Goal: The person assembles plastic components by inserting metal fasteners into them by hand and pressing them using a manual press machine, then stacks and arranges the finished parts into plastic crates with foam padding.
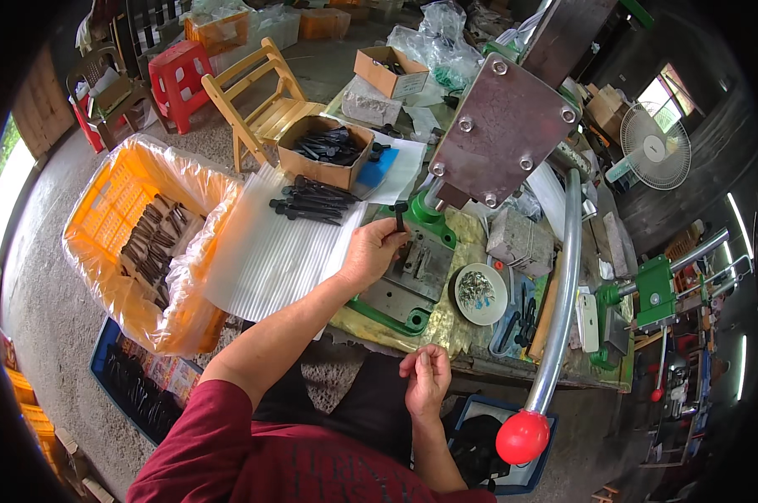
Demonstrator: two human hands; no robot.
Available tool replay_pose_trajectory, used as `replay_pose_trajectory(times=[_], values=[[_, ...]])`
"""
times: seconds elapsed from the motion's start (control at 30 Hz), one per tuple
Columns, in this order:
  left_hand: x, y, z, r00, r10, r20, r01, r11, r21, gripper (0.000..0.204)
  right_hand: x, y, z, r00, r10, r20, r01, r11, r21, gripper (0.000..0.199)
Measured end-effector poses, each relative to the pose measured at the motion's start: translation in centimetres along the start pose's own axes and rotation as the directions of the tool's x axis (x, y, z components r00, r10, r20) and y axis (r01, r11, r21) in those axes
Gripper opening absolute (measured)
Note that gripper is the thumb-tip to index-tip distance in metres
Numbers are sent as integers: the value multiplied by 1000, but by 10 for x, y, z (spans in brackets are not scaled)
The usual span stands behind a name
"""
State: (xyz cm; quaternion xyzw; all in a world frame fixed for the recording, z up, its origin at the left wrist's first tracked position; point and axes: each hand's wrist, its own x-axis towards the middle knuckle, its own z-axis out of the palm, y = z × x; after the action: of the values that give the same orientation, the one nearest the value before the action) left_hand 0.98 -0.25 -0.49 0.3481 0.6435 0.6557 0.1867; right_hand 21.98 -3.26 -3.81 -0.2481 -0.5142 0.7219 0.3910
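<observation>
My left hand (372, 258) is closed, pinching a small black plastic piece (400, 215) with a wider top end. It holds the piece upright beside the metal fixture plate (421, 267) of a green hand press (412, 321). My right hand (427, 379) hovers at the table's front edge, fingers curled and thumb pressed against them; whatever they hold is too small or hidden to tell. To the right of the fixture sits a white bowl (464, 295) of small shiny metal parts. Black plastic pieces (313, 199) lie in a pile on a white foam sheet (266, 251).
The press's steel lever (566, 293) curves down on the right to a red knob (522, 437). A cardboard box (320, 170) of black pieces stands behind the pile. On the left is a plastic-lined orange crate (102, 214). A blue tray (503, 335) with black tools lies right of the bowl.
</observation>
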Motion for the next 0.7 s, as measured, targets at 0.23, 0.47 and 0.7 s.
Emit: replay_pose_trajectory(times=[0.23,0.47,0.7], values=[[-2,4,2,1000,0,-29,-1,1000,-21,10,-1,3,0,1000,-7,1,7,1000,11,12],[5,7,-4,983,146,109,-166,964,206,10,-2,0,-3,999,-17,-39,16,999,-36,11],[6,14,-7,912,356,203,-398,888,231,11,10,-37,-12,912,-379,-154,368,925,-97,10]])
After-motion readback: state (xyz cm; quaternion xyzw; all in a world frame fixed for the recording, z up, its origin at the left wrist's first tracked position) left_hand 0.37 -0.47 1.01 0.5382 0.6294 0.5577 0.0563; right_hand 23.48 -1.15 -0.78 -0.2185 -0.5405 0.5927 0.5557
